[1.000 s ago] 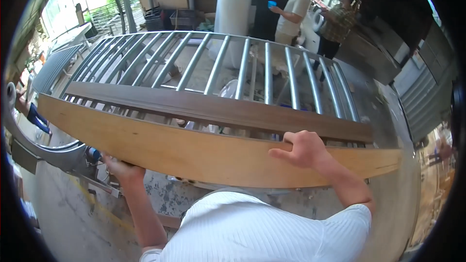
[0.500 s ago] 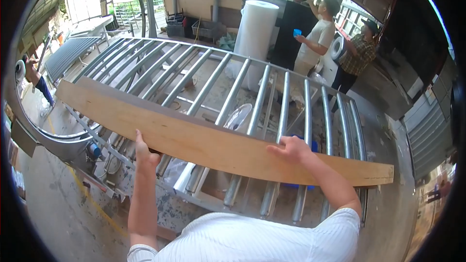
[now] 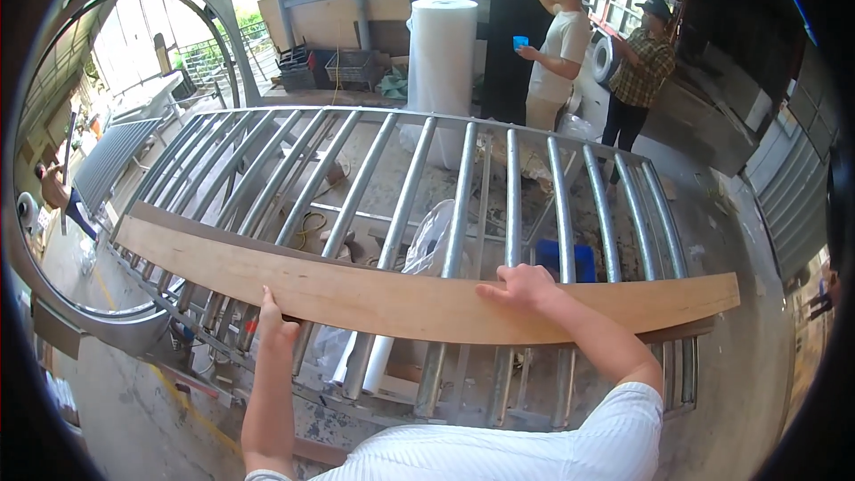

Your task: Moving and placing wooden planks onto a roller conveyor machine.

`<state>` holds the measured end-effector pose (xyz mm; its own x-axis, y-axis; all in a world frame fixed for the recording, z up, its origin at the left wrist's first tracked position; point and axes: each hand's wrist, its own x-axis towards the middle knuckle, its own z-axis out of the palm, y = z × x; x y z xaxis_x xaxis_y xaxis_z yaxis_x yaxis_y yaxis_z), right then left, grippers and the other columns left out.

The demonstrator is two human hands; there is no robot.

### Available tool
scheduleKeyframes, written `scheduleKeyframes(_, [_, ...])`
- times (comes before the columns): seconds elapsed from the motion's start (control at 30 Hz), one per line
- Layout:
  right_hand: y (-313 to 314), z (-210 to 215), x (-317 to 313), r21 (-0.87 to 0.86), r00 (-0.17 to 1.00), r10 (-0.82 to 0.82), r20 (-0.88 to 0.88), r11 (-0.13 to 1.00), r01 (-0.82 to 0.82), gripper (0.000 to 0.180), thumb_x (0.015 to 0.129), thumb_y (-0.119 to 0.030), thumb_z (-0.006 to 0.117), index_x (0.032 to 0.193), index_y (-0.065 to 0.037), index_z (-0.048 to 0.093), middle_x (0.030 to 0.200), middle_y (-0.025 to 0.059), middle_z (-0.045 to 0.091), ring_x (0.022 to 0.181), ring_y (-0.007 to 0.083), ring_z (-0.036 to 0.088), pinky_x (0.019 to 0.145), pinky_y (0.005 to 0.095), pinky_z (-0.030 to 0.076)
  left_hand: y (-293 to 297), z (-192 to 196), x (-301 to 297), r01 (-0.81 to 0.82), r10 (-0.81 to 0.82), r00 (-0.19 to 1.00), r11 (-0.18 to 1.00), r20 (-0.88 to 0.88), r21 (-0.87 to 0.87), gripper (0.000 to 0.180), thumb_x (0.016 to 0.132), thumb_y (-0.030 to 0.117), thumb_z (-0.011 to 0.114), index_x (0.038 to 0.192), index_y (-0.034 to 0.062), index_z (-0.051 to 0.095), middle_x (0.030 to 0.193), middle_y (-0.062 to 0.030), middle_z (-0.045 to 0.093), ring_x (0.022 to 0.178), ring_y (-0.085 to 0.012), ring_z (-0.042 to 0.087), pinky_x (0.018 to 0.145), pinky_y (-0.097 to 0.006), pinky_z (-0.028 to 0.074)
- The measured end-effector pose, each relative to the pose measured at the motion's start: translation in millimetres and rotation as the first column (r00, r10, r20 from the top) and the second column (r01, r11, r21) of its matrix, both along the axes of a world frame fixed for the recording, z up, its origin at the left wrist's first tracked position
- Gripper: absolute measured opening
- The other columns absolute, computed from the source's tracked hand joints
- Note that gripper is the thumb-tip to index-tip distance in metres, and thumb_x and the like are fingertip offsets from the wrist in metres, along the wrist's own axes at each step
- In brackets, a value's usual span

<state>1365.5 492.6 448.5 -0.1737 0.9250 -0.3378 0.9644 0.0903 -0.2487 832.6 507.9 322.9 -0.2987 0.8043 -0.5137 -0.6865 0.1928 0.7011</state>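
A long, pale wooden board [image 3: 383,305] lies crosswise over the metal rollers of a roller conveyor [image 3: 467,187]. Along its far left side and beneath its right end shows a darker brown strip; whether this is its edge or a second board, I cannot tell. My left hand [image 3: 274,324] grips the near edge left of the middle, thumb up on the face and fingers hidden underneath. Right of the middle, my right hand [image 3: 524,289] reaches across the top, its fingers curled at the far edge.
Beyond the conveyor stands a tall white wrapped roll [image 3: 443,62]. Two people are at the back right, one holding a blue cup [image 3: 521,42]. A blue bin [image 3: 570,260] sits below the rollers. A large metal ring frame [image 3: 134,325] curves at the left.
My view has turned, so conveyor and board appear more level. The brown strip now shows under the board's right end. Both hands keep their hold.
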Motion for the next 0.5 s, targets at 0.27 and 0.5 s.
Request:
scheduleKeyframes(0.27, [15, -36, 8, 0.177, 0.993, 0.115, -0.025, 0.978, -0.108, 0.076, 0.097, -0.074, 0.055, 0.095, 0.0, 0.071, 0.095, 0.03, 0.073, 0.097, 0.0502, 0.071, 0.085, 0.057, 0.055, 1, 9, 21, -0.039, 0.029, 0.997, 0.987, 0.065, 0.156, 0.061, 0.116, 0.056, 0.04, 0.154, 0.0096, 0.052, 0.152, -0.0147, 0.061, 0.138, -0.0347, 0.062, 0.117, -0.06, 0.049])
scheduleKeyframes(0.5, [8, -7, -34, 0.188, 0.976, 0.22, 0.012, 0.958, -0.218, 0.075, 0.098, -0.073, 0.047, 0.087, -0.003, 0.072, 0.093, 0.0246, 0.074, 0.095, 0.0487, 0.071, 0.083, 0.0567, 0.056, -19, 25, 11, -0.124, 0.125, 0.992, 0.988, 0.01, -0.088, 0.055, 0.116, 0.052, 0.047, 0.148, 0.0092, 0.057, 0.145, -0.0099, 0.067, 0.132, -0.0287, 0.066, 0.112, -0.052, 0.055])
